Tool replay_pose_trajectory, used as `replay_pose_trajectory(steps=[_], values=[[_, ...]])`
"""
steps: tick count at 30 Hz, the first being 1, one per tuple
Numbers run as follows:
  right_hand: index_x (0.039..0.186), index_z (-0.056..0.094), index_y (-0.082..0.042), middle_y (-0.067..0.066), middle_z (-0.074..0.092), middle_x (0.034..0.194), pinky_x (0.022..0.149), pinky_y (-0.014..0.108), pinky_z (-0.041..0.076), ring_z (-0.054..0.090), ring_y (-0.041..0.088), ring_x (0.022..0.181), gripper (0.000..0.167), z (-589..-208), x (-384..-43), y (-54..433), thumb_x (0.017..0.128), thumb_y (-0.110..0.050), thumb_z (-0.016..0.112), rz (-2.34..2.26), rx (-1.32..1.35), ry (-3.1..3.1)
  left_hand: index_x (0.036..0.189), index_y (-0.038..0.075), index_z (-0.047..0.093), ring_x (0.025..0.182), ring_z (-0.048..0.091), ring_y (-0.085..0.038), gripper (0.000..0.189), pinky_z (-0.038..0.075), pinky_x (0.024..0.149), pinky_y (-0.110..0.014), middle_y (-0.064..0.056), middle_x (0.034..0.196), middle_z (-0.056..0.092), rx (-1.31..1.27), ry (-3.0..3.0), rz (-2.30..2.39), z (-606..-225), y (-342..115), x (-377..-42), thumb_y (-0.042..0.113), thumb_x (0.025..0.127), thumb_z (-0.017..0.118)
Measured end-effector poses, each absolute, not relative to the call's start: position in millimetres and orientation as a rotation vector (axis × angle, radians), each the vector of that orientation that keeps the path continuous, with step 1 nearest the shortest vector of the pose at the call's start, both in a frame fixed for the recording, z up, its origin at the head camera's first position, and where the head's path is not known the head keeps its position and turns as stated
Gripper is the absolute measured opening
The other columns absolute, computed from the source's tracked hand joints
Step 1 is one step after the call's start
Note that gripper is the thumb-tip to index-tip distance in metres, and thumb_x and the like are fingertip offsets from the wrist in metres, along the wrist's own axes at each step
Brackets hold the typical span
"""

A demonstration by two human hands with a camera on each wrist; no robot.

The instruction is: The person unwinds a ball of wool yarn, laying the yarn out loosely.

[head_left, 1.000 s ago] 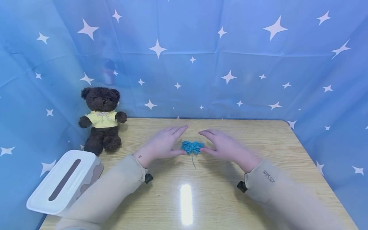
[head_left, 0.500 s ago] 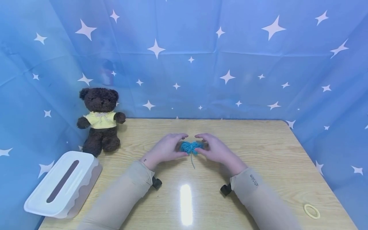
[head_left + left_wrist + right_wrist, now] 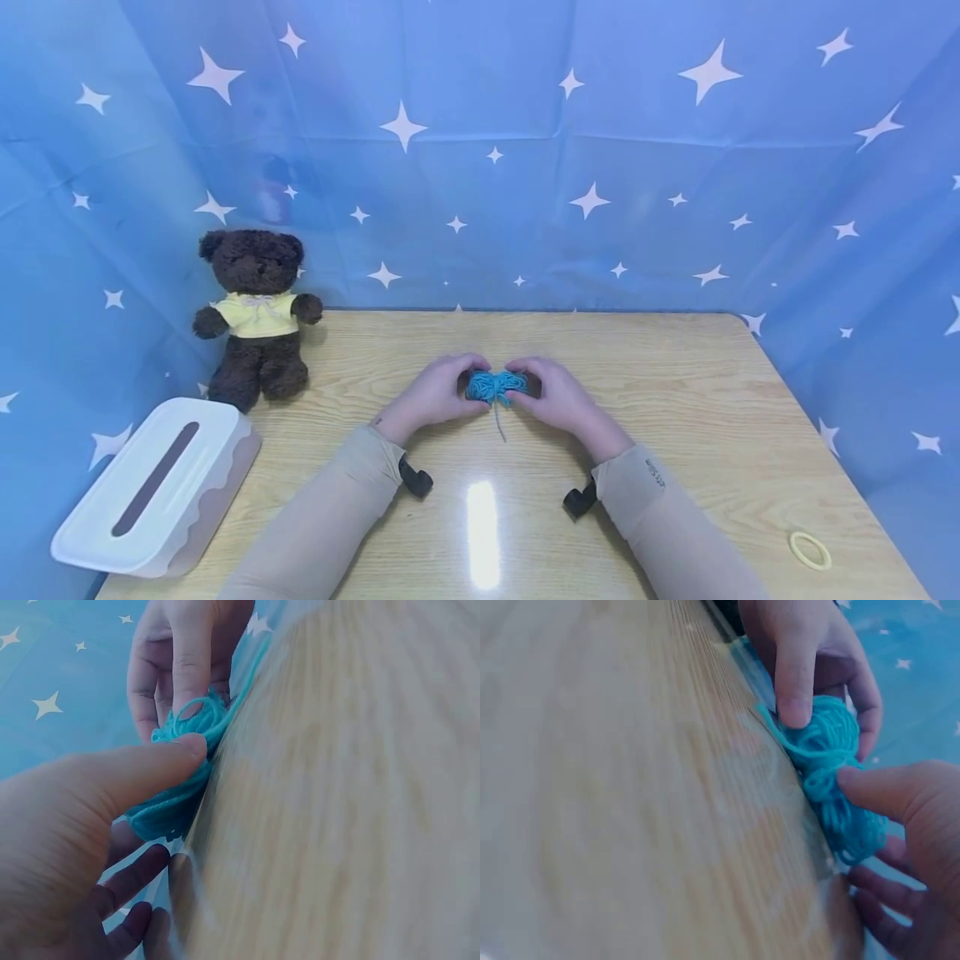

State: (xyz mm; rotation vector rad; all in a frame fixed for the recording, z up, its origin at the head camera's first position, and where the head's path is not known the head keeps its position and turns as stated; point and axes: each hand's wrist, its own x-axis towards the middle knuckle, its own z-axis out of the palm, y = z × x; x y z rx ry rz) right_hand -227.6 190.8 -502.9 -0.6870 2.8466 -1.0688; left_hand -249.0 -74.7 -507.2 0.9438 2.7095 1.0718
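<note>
A small bundle of turquoise yarn (image 3: 495, 385), tied round its middle, lies on the table between the two hands in the head view. A loose strand (image 3: 500, 423) trails from it toward the front. My left hand (image 3: 435, 393) grips the bundle's left end, thumb at the near side and fingers curled behind. At the other end my right hand (image 3: 561, 398) holds it the same way. The right wrist view shows the right thumb (image 3: 885, 787) pressed on the yarn (image 3: 832, 750) near the tie. In the left wrist view, the left thumb (image 3: 161, 765) lies across the yarn (image 3: 169, 806).
A brown teddy bear (image 3: 255, 317) in a yellow top sits at the table's back left. Nearer, a white box (image 3: 153, 487) with a slotted lid stands at the left edge. A pale yellow ring (image 3: 810, 551) lies at the front right. A starry blue curtain (image 3: 480, 183) hangs behind.
Both hands have closed in on the yarn, their fingers going from spread to curled round its ends. The right forearm has shifted left, uncovering the yellow ring.
</note>
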Motion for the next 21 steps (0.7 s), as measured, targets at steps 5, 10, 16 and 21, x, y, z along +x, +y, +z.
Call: replay_pose_trajectory(steps=[5,10,16,21], values=[[0.136,0.075,-0.013,0.009,0.077,0.134,0.112,0.056,0.056,0.069,0.032,0.127,0.039,-507.5,-226.4,187.1,0.1,-0.028,0.083,-1.074,-0.671,2.883,0.134,0.022,0.069,0.113,0.066,-0.021,0.052,0.056,0.105,-0.044,0.001,0.123,0.074,0.933,2.775,1.05,-513.9,-74.5,-247.1,0.034,0.09,0.093],[0.132,0.077,-0.012,0.01,0.078,0.13,0.106,0.055,0.058,0.068,0.033,0.122,0.034,-509.9,-223.1,184.4,0.102,-0.026,0.081,-1.078,-0.636,2.911,0.135,0.023,0.07,0.114,0.065,-0.022,0.053,0.055,0.104,-0.045,0.001,0.125,0.074,0.898,2.796,1.053,-517.9,-75.4,-244.0,0.038,0.09,0.093],[0.134,0.076,-0.012,0.011,0.077,0.133,0.113,0.057,0.056,0.068,0.035,0.128,0.035,-512.5,-221.9,183.1,0.102,-0.028,0.08,-1.115,-0.624,2.917,0.135,0.022,0.07,0.118,0.069,-0.021,0.049,0.058,0.107,-0.044,0.0,0.127,0.075,0.933,2.776,1.147,-520.7,-76.1,-244.2,0.034,0.093,0.091],[0.142,0.07,-0.013,0.009,0.073,0.139,0.111,0.057,0.057,0.068,0.034,0.128,0.045,-514.2,-220.0,180.8,0.102,-0.032,0.081,-1.195,-0.61,2.929,0.13,0.021,0.071,0.108,0.069,-0.014,0.041,0.061,0.098,-0.034,0.002,0.12,0.076,0.908,2.711,1.271,-522.1,-75.8,-245.4,0.028,0.095,0.09]])
